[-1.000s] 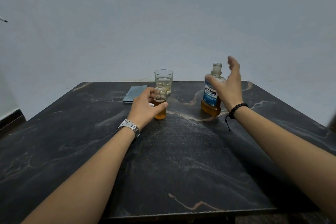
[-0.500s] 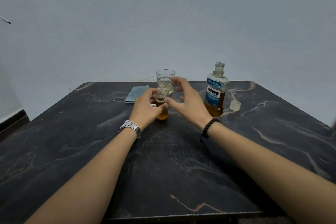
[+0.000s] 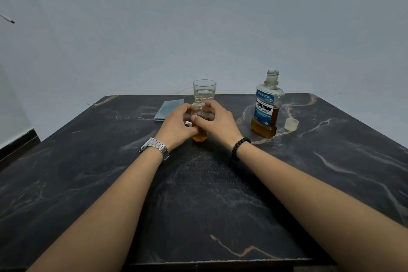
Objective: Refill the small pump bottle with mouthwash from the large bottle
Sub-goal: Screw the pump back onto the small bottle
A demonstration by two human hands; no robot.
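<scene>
The small clear bottle stands upright mid-table with its neck open and amber mouthwash in its lower part. My left hand wraps its left side and my right hand wraps its right side, both touching it. The large mouthwash bottle with a blue label stands uncapped to the right, amber liquid in its bottom third. Its cap lies on the table just right of it. A small white piece peeks out between my hands; I cannot tell what it is.
A clear drinking glass stands directly behind the small bottle. A folded blue-grey cloth lies to the back left. The dark marble table ends against a plain wall; its front edge is near me.
My right hand left the large bottle, swung left and came down onto the small bottle. The left hand stayed on the small bottle. The cap became visible beside the large bottle.
</scene>
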